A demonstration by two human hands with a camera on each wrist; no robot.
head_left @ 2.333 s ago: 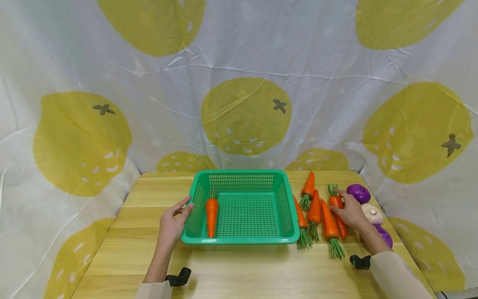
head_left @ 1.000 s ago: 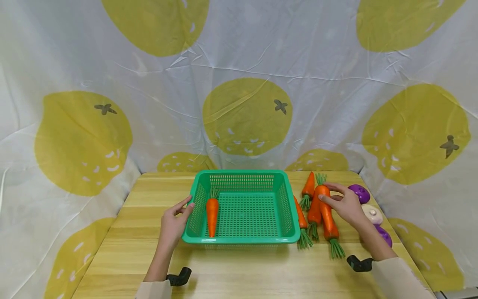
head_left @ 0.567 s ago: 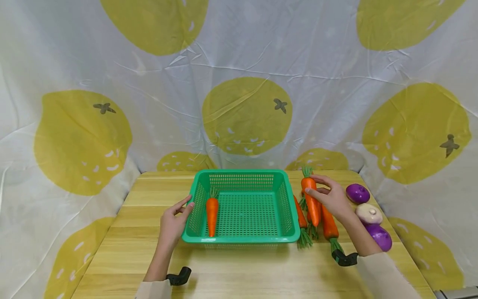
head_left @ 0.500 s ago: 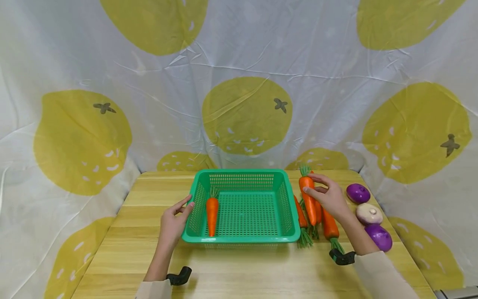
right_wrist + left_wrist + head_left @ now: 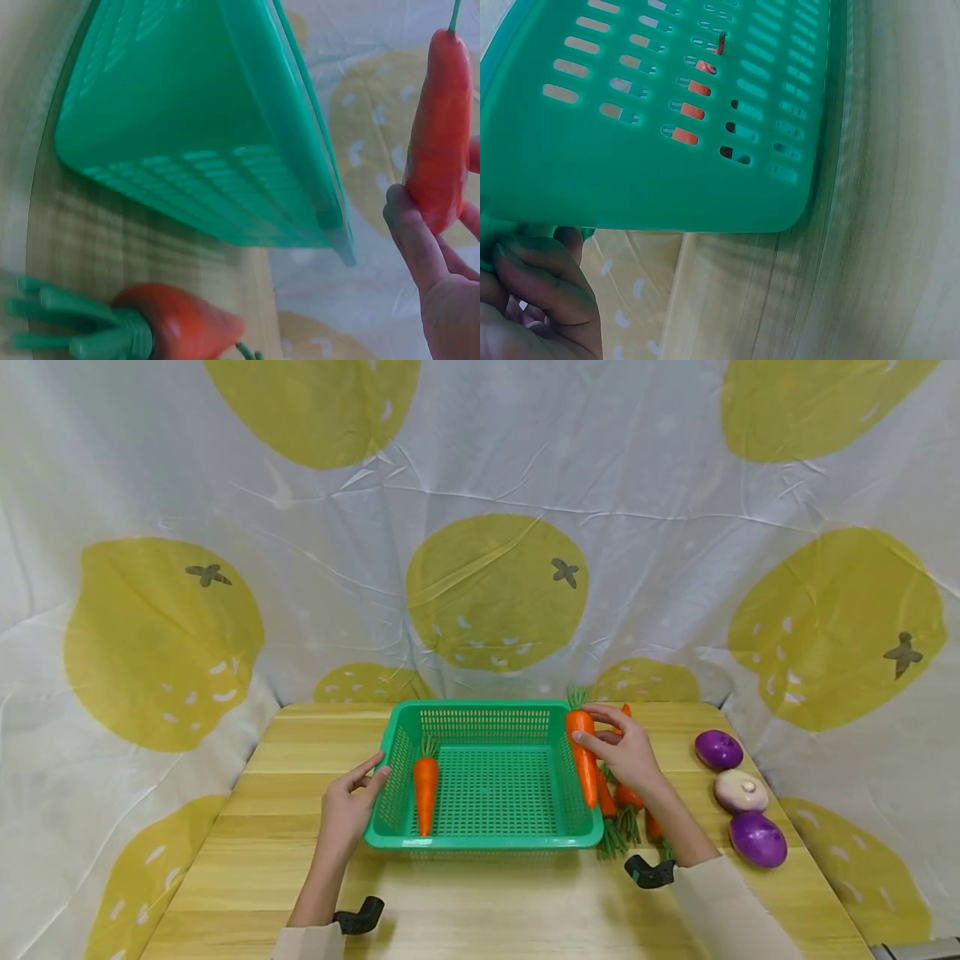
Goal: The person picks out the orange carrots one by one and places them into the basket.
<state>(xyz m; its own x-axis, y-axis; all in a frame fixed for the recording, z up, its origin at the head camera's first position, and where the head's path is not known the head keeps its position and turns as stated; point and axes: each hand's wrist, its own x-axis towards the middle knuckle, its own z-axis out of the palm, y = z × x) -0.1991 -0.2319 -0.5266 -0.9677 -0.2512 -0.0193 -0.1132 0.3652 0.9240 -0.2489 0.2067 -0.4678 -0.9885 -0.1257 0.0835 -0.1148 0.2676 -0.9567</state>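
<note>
My right hand (image 5: 628,752) pinches a carrot (image 5: 581,758) with a short green top, holding it over the right rim of a green plastic basket (image 5: 480,842). In the right wrist view the held carrot (image 5: 441,127) is raised above the basket's rim. At the basket's left side, my left hand (image 5: 351,808) grips the rim between thumb and fingers; curled fingers (image 5: 551,289) show under the rim in the left wrist view. Another carrot (image 5: 425,789) lies inside the basket on the left. Several more carrots (image 5: 607,800) lie on the table right of the basket, partly hidden by my right hand and arm.
On the wooden table's (image 5: 255,860) right side stand a purple round vegetable (image 5: 718,750), a white-and-purple one (image 5: 741,792) and another purple one (image 5: 758,839) in a row. A lemon-print cloth (image 5: 495,593) hangs behind the table.
My right hand has taken a carrot from the right-hand group, lifted it and carried it left to the basket's right rim. My left hand and the basket have stayed in place.
</note>
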